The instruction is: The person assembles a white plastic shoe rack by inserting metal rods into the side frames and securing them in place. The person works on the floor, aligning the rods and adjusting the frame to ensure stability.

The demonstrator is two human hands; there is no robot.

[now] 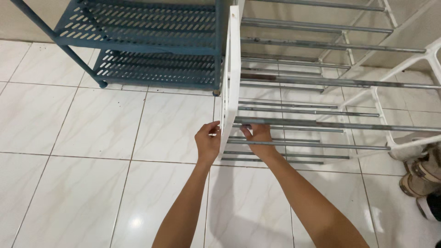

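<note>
Your left hand (207, 143) and right hand (258, 135) pinch the white side frame (229, 87) between them: light, stiff plastic. Grip its edge, beside the slippery rods (294, 123).

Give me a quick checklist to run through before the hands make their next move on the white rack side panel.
1. Left hand on the outer face of the white plastic side panel: ok.
2. Right hand at a grey metal rod beside the panel: ok.
3. Rod ends seated in the panel: cannot tell, fingers hide the joint.
4. Far white end frame joined to the rods: cannot tell.
5. Blue slotted plastic shelf unit apart from both hands: ok.
6. Shoes lying close by the far frame: not ok.
</note>
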